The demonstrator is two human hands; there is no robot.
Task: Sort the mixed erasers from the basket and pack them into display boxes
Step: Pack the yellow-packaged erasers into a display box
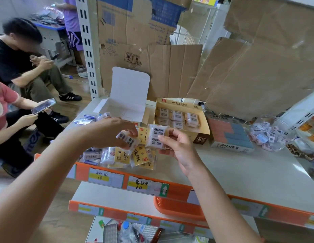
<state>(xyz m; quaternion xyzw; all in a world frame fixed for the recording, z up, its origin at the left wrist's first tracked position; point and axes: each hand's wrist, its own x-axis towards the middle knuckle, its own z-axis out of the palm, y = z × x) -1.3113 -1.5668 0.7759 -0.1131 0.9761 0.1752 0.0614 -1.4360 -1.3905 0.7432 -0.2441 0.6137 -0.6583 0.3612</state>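
Head view: my left hand (115, 132) pinches an eraser (129, 141), my right hand (177, 146) perhaps a stacked pair (155, 136). Both block the loose pile (124, 157).

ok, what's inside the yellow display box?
Wrapped 2B erasers, two rows showing, in the box. Its front-left corner is hidden behind the packs in the right hand.

**One head camera, tilted down at the shelf**

We have a single wide-angle view, worn on the person's head and facing forward and down. It sits close. Both forearms come in from the bottom edge, and the left hand (114, 132) and right hand (177, 148) meet near the centre. The white shelf (240, 172) fills the middle, with an open display box (179, 102) at 12 o'clock from the hands. A seated person (8, 58) is at 10 o'clock.
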